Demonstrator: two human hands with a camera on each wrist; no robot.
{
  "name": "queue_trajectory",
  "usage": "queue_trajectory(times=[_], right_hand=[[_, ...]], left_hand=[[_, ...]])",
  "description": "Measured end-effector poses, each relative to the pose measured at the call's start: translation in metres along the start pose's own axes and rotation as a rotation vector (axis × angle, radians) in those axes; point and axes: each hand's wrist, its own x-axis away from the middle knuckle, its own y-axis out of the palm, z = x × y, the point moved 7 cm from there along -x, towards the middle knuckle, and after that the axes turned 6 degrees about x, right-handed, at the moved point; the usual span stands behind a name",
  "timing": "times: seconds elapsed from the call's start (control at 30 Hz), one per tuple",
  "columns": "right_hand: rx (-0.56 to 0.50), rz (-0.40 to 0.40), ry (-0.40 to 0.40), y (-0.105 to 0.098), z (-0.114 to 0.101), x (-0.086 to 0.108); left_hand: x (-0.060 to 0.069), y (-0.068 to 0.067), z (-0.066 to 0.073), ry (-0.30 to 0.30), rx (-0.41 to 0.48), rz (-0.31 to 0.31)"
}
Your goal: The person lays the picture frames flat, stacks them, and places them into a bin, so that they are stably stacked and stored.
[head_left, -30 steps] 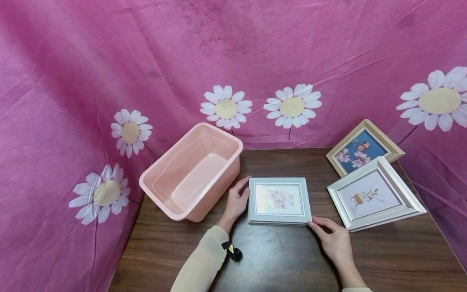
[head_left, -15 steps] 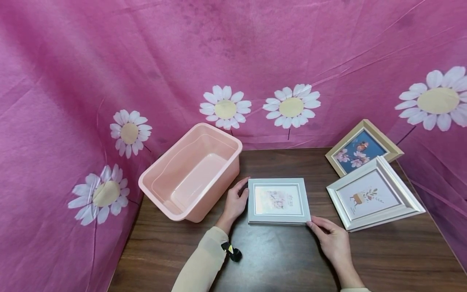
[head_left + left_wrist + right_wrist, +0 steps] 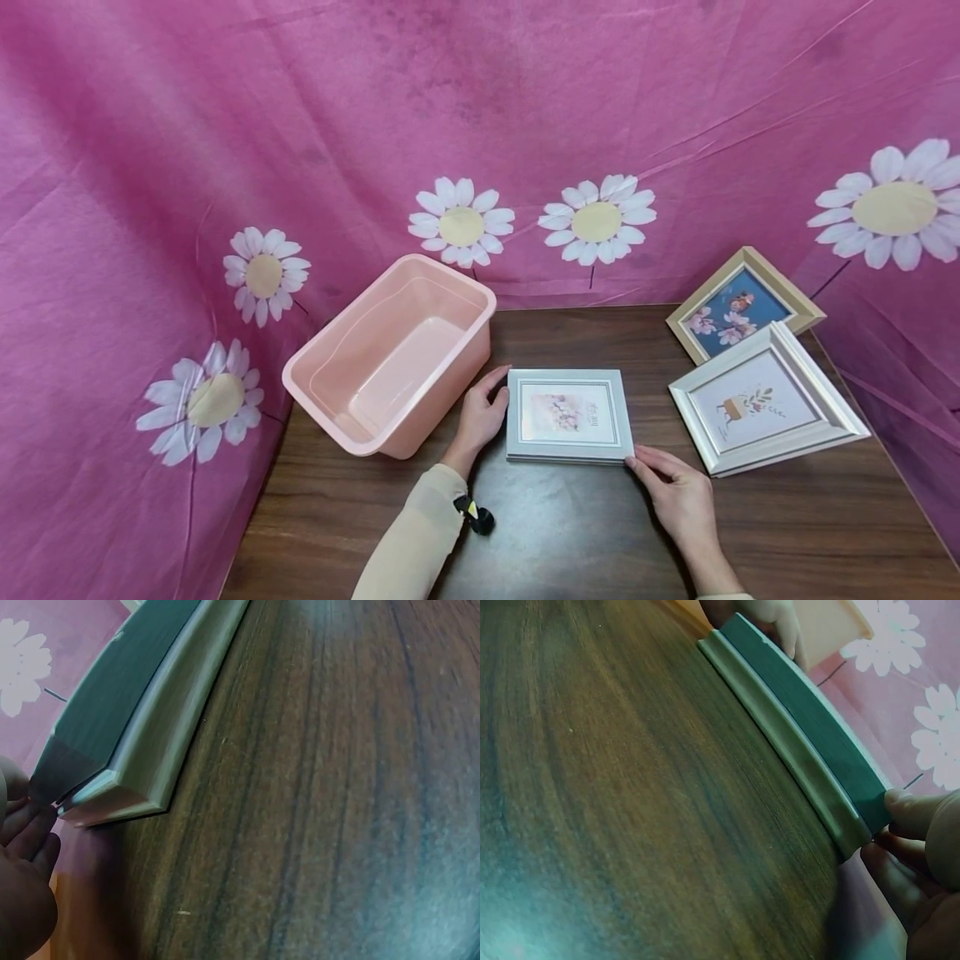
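A pale grey-blue picture frame [image 3: 570, 416] with a flower print lies flat on top of another frame; the lower, cream-coloured frame [image 3: 161, 742] shows in the wrist views. Along the stack's left side rests my left hand [image 3: 482, 414], fingers fairly straight and the thumb near the edge. My right hand [image 3: 681, 500] pinches the top frame's near right corner. In the right wrist view its thumb [image 3: 913, 812] presses the corner, with the other fingers bent below. The lower frame's picture is hidden.
A pink plastic bin [image 3: 457, 396] stands left of the stack, with nothing inside. At right, a white frame [image 3: 761, 404] leans over a wood-coloured frame [image 3: 742, 304] with a blue picture. A pink cloth with daisies [image 3: 480, 108] hangs behind the dark wooden table [image 3: 555, 533].
The view shifts slightly. Both hands keep their places at the stack, and the bin and the other frames stay put.
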Motion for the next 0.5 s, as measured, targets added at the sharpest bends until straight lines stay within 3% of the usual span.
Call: queue_trajectory(times=[0.3, 0.5], right_hand=[[0.046, -0.005, -0.016, -0.0002, -0.0012, -0.0003], [0.068, -0.018, -0.022, -0.0049, -0.0043, -0.0024]], left_hand=[[-0.0018, -0.0011, -0.0023, 0.006, -0.030, 0.005], [-0.0030, -0.0075, -0.0024, 0.011, 0.007, 0.058]])
